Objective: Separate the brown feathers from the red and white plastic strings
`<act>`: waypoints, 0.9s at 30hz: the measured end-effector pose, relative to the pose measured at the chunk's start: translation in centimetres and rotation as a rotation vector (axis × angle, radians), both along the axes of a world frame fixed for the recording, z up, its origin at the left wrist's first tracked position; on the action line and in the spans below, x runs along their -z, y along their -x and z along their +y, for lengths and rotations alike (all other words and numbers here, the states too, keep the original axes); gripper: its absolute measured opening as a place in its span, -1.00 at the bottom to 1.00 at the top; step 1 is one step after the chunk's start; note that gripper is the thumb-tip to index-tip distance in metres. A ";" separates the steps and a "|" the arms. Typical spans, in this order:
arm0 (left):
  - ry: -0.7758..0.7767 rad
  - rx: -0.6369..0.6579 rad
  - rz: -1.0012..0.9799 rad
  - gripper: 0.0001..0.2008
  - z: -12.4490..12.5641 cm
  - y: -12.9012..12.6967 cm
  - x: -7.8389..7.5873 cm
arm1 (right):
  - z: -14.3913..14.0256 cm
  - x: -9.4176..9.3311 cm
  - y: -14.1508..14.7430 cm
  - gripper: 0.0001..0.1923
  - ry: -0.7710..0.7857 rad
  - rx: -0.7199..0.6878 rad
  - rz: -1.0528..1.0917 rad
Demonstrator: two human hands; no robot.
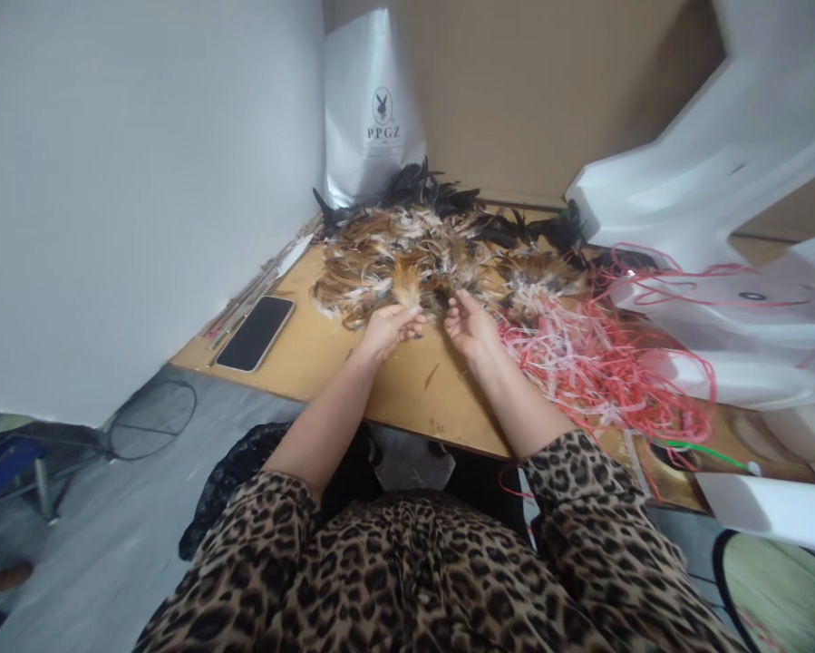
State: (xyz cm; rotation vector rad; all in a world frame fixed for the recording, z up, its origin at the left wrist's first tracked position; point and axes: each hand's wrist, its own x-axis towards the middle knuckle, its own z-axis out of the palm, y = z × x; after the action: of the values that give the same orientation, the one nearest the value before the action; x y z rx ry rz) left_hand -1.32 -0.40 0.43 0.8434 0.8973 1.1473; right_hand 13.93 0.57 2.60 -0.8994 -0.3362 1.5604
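Observation:
A big heap of brown, white and black feathers [448,245] covers the far part of a wooden table [407,385]. My left hand [390,328] is at the heap's near edge and pinches a small tuft of brown feathers [405,283] that stands up from its fingers. My right hand [470,325] is close beside it, fingers curled into the near edge of the heap; whether it grips any feathers is not clear. A tangle of red and pink strings [597,354] lies just right of my right hand.
A black phone [256,333] lies face up at the table's left, beside some thin sticks [247,295]. A white paper bag [373,104] stands behind the feathers. White sheets [720,190] pile up on the right. A wire ring [150,419] sits on the floor at left.

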 end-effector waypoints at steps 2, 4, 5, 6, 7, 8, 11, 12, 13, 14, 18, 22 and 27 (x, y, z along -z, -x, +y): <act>0.007 -0.006 -0.001 -0.76 0.0 0.0 -0.1 | 0.3 -0.4 -0.8 -0.85 0.056 0.029 0.090; 0.012 -0.007 0.007 -0.77 0.0 0.0 -0.1 | 0.6 -0.6 -1.4 -0.80 0.084 0.060 0.140; 0.012 -0.008 0.011 -0.77 0.0 0.0 -0.1 | 0.7 -0.7 -1.7 -0.79 0.092 0.078 0.154; 0.009 -0.008 0.013 -0.77 0.0 0.0 -0.1 | 0.8 -0.7 -1.9 -0.78 0.097 0.095 0.161; 0.005 -0.007 0.014 -0.77 0.0 0.0 0.0 | 0.9 -0.7 -2.1 -0.77 0.101 0.110 0.161; -0.002 -0.005 0.016 -0.77 0.0 0.0 0.0 | 1.0 -0.8 -2.2 -0.77 0.103 0.124 0.158; -0.020 -0.001 0.027 -0.75 0.1 0.0 0.3 | 1.3 -0.6 -2.5 -0.78 0.103 0.183 0.137; -0.025 0.000 0.032 -0.74 0.1 0.0 0.4 | 1.5 -0.5 -2.6 -0.78 0.099 0.211 0.128; -0.027 0.000 0.038 -0.74 0.1 0.0 0.4 | 1.6 -0.4 -2.7 -0.79 0.092 0.238 0.113; -0.028 -0.001 0.045 -0.74 0.1 0.0 0.4 | 1.7 -0.3 -2.8 -0.81 0.081 0.260 0.092; -0.026 0.004 0.061 -0.75 0.0 0.0 0.1 | 1.8 0.1 -3.3 -0.93 -0.023 0.286 -0.041; -0.027 0.013 0.041 -0.76 -0.2 -0.1 -0.2 | 1.6 -0.2 -3.3 -0.89 -0.172 0.258 -0.187; -0.016 0.004 -0.027 -0.81 -0.1 0.0 -0.2 | 0.3 -2.2 -3.0 -0.77 -0.388 0.032 -0.307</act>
State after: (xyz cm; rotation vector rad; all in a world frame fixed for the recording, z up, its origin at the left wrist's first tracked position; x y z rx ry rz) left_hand -1.28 -0.52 0.61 0.8403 0.8643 1.1610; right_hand 16.95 0.83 4.81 -0.8291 -0.8101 1.2665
